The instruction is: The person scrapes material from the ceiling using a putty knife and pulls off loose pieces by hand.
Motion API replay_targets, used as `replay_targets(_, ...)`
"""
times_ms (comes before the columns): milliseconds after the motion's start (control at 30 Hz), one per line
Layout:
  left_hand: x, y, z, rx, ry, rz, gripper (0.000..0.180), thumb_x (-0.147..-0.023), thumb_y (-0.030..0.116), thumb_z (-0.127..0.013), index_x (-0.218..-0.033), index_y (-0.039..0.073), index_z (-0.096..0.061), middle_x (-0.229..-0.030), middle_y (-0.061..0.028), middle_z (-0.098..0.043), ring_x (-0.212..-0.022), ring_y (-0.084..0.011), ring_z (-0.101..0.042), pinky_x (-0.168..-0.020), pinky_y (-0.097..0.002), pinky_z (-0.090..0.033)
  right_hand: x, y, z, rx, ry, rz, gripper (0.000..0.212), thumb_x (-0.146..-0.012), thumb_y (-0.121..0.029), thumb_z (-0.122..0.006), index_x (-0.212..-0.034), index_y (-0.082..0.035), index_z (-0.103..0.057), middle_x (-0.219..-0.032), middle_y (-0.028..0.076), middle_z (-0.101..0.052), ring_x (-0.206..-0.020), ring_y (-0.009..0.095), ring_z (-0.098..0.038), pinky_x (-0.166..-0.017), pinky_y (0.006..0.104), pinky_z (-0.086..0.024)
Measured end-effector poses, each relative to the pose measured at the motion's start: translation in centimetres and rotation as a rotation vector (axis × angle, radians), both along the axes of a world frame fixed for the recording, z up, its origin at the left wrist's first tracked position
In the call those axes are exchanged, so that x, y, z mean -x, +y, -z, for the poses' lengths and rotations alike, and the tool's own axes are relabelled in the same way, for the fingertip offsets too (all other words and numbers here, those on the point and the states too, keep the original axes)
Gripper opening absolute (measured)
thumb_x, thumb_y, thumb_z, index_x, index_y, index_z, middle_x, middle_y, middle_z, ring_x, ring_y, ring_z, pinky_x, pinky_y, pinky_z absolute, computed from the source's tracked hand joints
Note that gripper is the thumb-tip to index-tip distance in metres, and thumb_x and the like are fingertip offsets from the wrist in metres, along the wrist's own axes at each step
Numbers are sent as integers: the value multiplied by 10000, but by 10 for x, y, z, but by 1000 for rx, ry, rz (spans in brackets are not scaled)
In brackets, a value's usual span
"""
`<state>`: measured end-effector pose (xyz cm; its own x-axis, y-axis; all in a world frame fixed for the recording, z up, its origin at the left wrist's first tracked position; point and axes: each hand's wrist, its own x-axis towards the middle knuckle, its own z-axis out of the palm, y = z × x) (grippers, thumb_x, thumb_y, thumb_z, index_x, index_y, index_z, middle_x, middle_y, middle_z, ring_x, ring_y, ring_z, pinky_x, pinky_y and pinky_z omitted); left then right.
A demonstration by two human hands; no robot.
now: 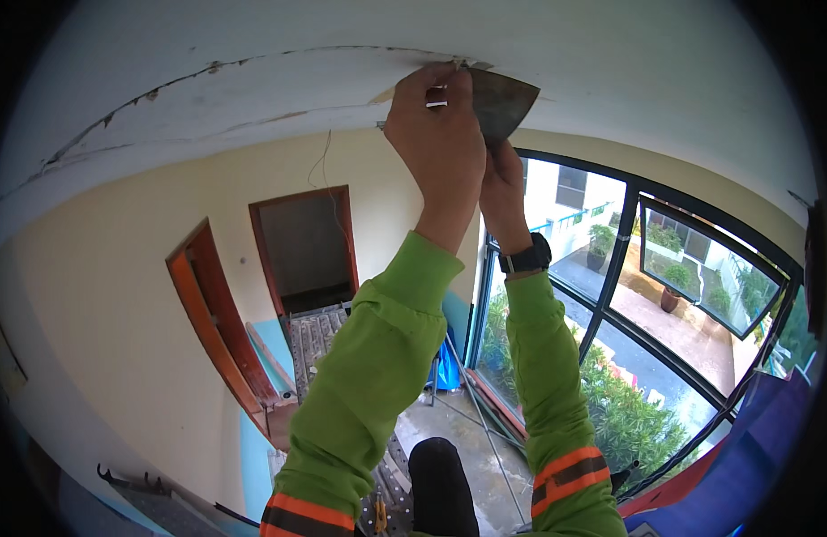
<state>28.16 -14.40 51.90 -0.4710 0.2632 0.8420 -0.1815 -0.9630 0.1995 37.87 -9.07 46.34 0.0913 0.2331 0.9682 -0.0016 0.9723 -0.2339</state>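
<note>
Both my arms, in green sleeves with orange and brown bands, reach up to the white ceiling [628, 54]. My right hand [505, 192], with a black watch at its wrist, is closed round the putty knife [503, 103] from below; its handle is hidden. The wide grey blade is up close to the ceiling, beside the crack. My left hand [438, 148] is closed in a pinch at the crack [212, 68], next to the blade's left edge. Pale loose bits show by its fingertips, but what it pinches is too small to make out. Ragged, flaking edges line the crack leftward.
Below are a doorway [310, 242], an open brown door [223, 304] and perforated metal planks [317, 345]. Thin wires [324, 166] hang from the ceiling edge. On the right stand black-framed windows [621, 251], one pane tilted open. Long poles [489, 421] lean near a blue bag [447, 367].
</note>
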Motion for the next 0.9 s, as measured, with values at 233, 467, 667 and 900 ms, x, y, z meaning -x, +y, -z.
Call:
replay_targets(233, -14, -10, 2, 167, -13, 393, 191, -857, 147, -647, -953, -17, -670, -833, -44, -651, -739, -143, -566, -720, -276, -460, -13, -17, 50, 130, 112, 244, 170, -977, -148, -489, -922, 0, -552, -746, 18, -547, -671, 88, -483, -625, 255, -409)
replay_targets(467, -10, -16, 1, 146, -32, 1111, 185, -923, 167, -552, -1062, 52, -591, -1034, -44, -596, -909, -143, -505, -838, -343, -440, -35, -23, 93, 229, 102, 202, 172, -975, -148, -504, -945, 8, -571, -768, 20, -559, -698, 87, -493, -651, 247, -413)
replay_targets(667, 1, -11, 1, 102, -36, 1296, 127, -944, 152, -555, -1009, 46, -579, -983, -54, -600, -800, -141, -516, -783, -325, -465, -41, -31, 135, 339, 74, 261, 178, -974, -153, -510, -949, 10, -577, -770, 23, -571, -708, 96, -513, -661, 254, -426)
replay_targets(900, 4, -15, -9, 212, -167, 1269, 67, -898, 78, -595, -943, 35, -570, -885, -59, -582, -720, -133, -492, -709, -308, -469, -26, -33, 229, 519, 74, 284, 180, -975, -174, -512, -929, -13, -577, -733, 6, -557, -687, 100, -505, -638, 255, -421)
